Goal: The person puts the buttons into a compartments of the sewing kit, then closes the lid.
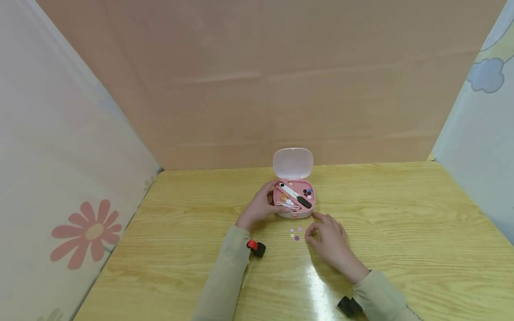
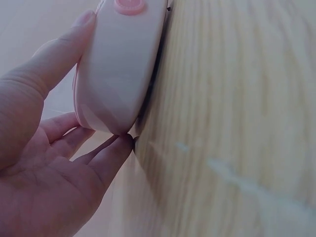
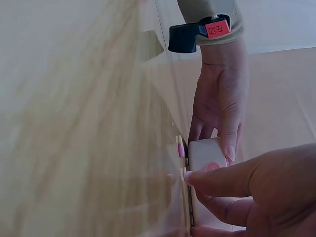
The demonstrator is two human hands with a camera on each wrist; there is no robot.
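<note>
Pink-and-white plastic box [image 1: 304, 216], lid [image 1: 293, 163] standing up at the back, sits on the wooden table [image 1: 401, 214] near its far edge. Your left hand [image 1: 261, 206] grips the box at its left side: thumb over the front rim, other fingers round the side and lower corner, so the hold is about as wide as the box wall is deep. The left wrist view has the same grip, plus the round pink clasp [image 2: 129, 5] on the front.

Your right hand [image 1: 330, 238] is just off the front right corner, thumb and index bent into a loop, tips nearly together. Narrow gap; you cannot tell from these views whether a small piece is between them.

Loose on the table just left of those fingertips, in front of the box: a purple button [image 1: 296, 238] and three pale buttons [image 1: 299, 229].

Inside the tray, a white tool with a black handle [image 1: 295, 194] lies diagonally. Right of it, dark buttons [image 1: 305, 191] with blue and pale ones; left of it, an orange-gold piece [image 1: 284, 196], white pieces [image 1: 289, 202] and a pale strip [image 1: 295, 207].

You wear beige sleeves [image 1: 225, 276]; brownish backdrop [image 1: 261, 89] behind, pink flower [image 1: 94, 232] on the left panel.
</note>
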